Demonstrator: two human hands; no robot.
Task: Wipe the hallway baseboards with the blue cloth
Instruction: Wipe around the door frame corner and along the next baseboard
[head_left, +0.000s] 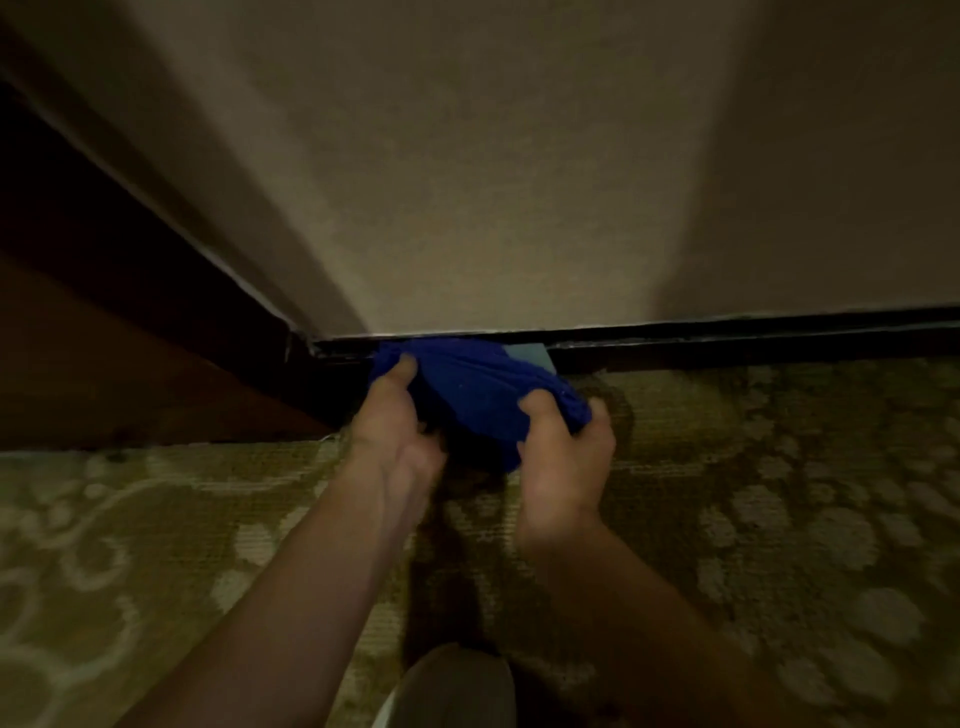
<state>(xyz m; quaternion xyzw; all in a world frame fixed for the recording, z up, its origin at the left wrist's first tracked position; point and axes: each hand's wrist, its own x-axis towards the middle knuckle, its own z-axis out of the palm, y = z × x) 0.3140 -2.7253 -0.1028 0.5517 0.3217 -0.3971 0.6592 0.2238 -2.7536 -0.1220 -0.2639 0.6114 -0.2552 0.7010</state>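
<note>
Both hands clenched on blue cloth (470, 395): left hand (395, 431) at corner end, right hand (563, 441) on bunched tail. Cloth presses baseboard (727, 340), which runs rightward; right hand leads.

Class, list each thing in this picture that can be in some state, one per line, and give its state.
blue cloth: bunched, held against the baseboard
left hand: grips the cloth's left end
right hand: grips the cloth's right end
baseboard: dark, partly covered by the cloth
carpet: patterned, lying flat
</note>
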